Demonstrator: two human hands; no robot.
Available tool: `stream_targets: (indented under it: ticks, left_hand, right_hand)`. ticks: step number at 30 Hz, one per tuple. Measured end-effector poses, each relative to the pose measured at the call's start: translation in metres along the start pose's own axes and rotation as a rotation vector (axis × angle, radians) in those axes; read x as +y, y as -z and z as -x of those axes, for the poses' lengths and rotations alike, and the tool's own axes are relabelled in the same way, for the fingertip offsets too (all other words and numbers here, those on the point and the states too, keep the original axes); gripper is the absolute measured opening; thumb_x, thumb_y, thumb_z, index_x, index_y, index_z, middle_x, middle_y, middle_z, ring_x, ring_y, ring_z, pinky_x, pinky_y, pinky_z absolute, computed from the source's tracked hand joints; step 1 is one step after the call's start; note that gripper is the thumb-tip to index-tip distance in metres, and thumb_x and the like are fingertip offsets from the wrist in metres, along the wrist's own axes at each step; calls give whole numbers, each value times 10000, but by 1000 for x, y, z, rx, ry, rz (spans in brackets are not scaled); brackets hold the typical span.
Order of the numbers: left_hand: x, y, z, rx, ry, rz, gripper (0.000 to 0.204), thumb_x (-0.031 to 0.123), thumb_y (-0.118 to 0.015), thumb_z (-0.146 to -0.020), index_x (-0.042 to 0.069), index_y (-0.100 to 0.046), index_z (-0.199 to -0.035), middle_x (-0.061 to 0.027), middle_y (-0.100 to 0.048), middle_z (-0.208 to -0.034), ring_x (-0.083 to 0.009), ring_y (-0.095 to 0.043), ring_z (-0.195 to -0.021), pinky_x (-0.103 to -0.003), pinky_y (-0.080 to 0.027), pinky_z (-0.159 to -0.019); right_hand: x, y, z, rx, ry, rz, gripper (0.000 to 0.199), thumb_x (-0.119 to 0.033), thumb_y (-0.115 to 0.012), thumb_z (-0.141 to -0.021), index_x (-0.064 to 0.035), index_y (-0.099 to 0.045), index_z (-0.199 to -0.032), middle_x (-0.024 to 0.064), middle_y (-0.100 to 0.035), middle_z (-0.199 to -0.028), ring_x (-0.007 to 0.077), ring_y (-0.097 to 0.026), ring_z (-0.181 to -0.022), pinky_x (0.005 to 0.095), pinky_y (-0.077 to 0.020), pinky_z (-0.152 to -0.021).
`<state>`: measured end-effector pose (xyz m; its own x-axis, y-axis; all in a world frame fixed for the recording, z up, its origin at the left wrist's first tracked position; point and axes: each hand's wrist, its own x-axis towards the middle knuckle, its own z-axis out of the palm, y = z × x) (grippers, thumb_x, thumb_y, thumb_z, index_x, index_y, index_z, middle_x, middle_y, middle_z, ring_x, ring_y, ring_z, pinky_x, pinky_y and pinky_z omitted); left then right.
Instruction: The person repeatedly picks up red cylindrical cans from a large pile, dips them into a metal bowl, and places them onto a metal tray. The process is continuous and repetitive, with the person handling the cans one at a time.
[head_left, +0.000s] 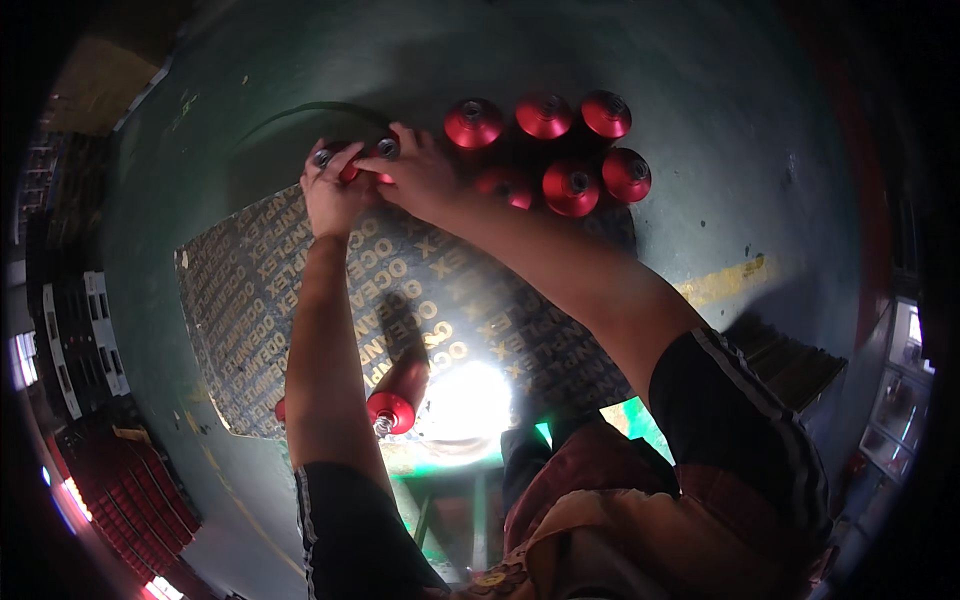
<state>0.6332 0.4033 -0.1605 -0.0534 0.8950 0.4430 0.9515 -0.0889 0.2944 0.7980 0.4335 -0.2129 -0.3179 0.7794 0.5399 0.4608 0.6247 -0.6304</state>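
Two red metal bottles with narrow metal necks stand close together beyond the board's far edge. My left hand (335, 200) is closed around the left bottle (322, 157), with its fingers over the red shoulder. The right bottle (387, 148) is in my right hand (420, 175), whose fingers wrap its top. Both bottles are mostly hidden by my fingers. Right of my right hand stand several more red bottles (543, 116) in two rough rows. Near me, between my forearms, another red bottle (392, 410) lies on its side, neck toward me.
A dark board (250, 290) with printed lettering lies under my arms. Bright light glares at its near edge. A stack of dark sheets (780, 360) sits at the right on the green floor (740, 120). At the lower left is a pile of red items (125, 495).
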Motion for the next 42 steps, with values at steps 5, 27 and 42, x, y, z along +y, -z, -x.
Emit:
stream_targets:
  ticks: [5,27,42]
  left_hand:
    - [4,55,34,160,73,163,438,139,-818,-746,177,-722,-1172,-159,-590,-1276,-302,-549,-1201,-387,-428,-1039]
    - [-38,205,758,-373,926,1713,566,454,-386,-1027,91,-391,-1461,-330,-399,-1410,-560,-480,-1185,-588,-557,-871]
    - [-16,264,670,631,890,964,388,130,-624,-920,-37,-607,-1271,-110,-632,-1214,-218,-584,-1125,-351,-455,-1001]
  right_hand:
    - [-23,37,6,-100,-4,-66,457,-262,-782,-710,-377,-702,-1145,128,-374,-1430,409,-420,-1230,475,-441,-1026]
    - [-252,1,501,-1231,-886,-2126,473,-452,-508,-1001,-47,-592,-1231,89,-646,-1172,207,-604,-1083,378,-486,-968]
    - [-258,115,395,-494,-137,-401,442,-140,-753,-761,-180,-702,-1198,100,-519,-1323,259,-523,-1185,393,-427,-1039]
